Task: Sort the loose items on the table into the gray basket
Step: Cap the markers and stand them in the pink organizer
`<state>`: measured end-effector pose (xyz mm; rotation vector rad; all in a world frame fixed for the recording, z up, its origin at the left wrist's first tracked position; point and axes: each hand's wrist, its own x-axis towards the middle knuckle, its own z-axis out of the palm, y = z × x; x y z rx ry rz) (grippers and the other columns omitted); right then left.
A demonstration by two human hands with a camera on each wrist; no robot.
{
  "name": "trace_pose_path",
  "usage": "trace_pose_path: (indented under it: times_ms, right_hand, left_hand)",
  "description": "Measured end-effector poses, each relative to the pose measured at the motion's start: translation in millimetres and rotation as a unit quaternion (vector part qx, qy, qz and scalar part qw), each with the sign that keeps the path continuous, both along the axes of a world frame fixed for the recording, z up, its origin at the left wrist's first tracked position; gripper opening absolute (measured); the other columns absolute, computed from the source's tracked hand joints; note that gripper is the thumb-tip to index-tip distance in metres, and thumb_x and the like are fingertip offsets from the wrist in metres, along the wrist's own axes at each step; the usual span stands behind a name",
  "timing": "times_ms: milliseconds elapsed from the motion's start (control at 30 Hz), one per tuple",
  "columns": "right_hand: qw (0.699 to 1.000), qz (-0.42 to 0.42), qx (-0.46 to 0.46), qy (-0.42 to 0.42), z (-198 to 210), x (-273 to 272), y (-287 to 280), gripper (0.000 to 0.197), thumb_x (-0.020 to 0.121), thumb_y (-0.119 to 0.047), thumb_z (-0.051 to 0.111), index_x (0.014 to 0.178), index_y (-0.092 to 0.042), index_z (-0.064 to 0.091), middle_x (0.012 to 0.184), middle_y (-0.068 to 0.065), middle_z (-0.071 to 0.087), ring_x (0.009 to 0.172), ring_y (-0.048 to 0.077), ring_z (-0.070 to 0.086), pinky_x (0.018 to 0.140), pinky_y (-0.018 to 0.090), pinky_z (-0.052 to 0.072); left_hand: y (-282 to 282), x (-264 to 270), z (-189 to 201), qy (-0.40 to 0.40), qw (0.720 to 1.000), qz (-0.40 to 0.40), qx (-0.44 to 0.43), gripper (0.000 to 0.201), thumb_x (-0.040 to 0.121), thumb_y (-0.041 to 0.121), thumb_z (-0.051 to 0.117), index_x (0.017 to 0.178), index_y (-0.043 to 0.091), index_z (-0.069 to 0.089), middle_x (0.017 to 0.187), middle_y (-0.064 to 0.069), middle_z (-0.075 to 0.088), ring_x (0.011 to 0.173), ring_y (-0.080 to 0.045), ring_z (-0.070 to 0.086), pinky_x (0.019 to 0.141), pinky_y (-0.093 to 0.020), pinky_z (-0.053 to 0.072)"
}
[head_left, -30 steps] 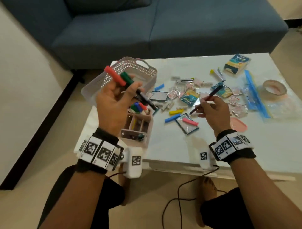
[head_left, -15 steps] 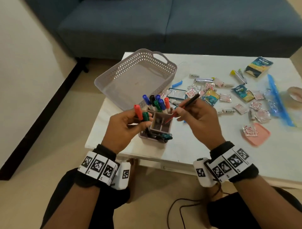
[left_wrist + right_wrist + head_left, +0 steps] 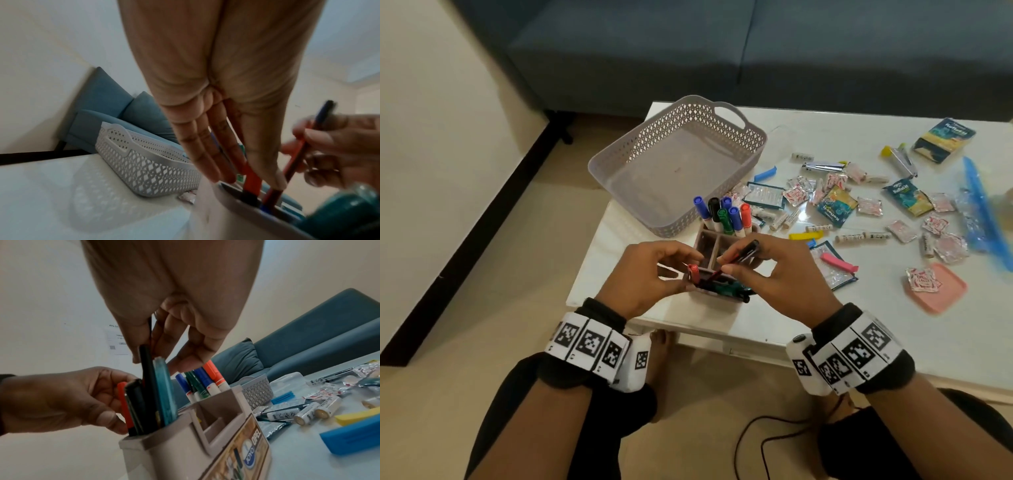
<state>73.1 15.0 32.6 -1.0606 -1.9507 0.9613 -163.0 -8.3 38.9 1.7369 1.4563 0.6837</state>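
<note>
The empty gray basket (image 3: pixel 678 164) sits at the table's far left corner. Just in front of it stands a beige pen holder (image 3: pixel 703 245), with several markers (image 3: pixel 724 214) upright in its back compartment. My left hand (image 3: pixel 690 267) pinches a red-capped marker (image 3: pixel 693 272) that stands in the holder's front compartment (image 3: pixel 141 437). From the right, my right hand (image 3: pixel 729 265) grips a slim red-and-black pen (image 3: pixel 739 255), its tip down in the same compartment. A teal marker (image 3: pixel 726 289) also leans there.
Loose batteries (image 3: pixel 859 236), sachets (image 3: pixel 796 195), snack packets (image 3: pixel 837 205), blue, yellow and pink clips, a pink lid (image 3: pixel 945 294) and a blue zip bag (image 3: pixel 983 212) cover the table's right half. A blue sofa (image 3: pixel 722 51) stands behind the table.
Both hands came down to the pen holder. The left hand's green marker now stands in the front compartment, the red one is lowered in, and the right hand's pen tip dropped in.
</note>
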Motion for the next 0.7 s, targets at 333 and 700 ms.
trace_pose_path:
  times_ms: [333, 700]
  right_hand:
    - [0.994, 0.025, -0.027, -0.105, 0.1, 0.5, -0.7, 0.049, 0.074, -0.048, 0.076, 0.118, -0.028, 0.068, 0.110, -0.017, 0.069, 0.094, -0.012, 0.059, 0.080, 0.008, 0.045]
    - [0.992, 0.022, 0.003, -0.125, 2.8, 16.8, -0.3, 0.012, 0.083, -0.036, 0.075, 0.093, -0.030, 0.076, 0.081, -0.021, 0.066, 0.075, 0.005, 0.058, 0.063, 0.017, 0.045]
  left_hand:
    - [19.8, -13.4, -9.0, 0.109, 0.991, 0.070, -0.031, 0.018, 0.090, 0.027, 0.069, 0.107, 0.030, 0.072, 0.094, 0.013, 0.071, 0.079, -0.002, 0.066, 0.067, -0.011, 0.043]
    - [15.0, -13.7, 3.5, 0.101, 0.994, 0.006, -0.043, 0.023, 0.087, 0.024, 0.073, 0.106, 0.035, 0.071, 0.095, 0.016, 0.071, 0.078, -0.004, 0.065, 0.072, -0.017, 0.050]
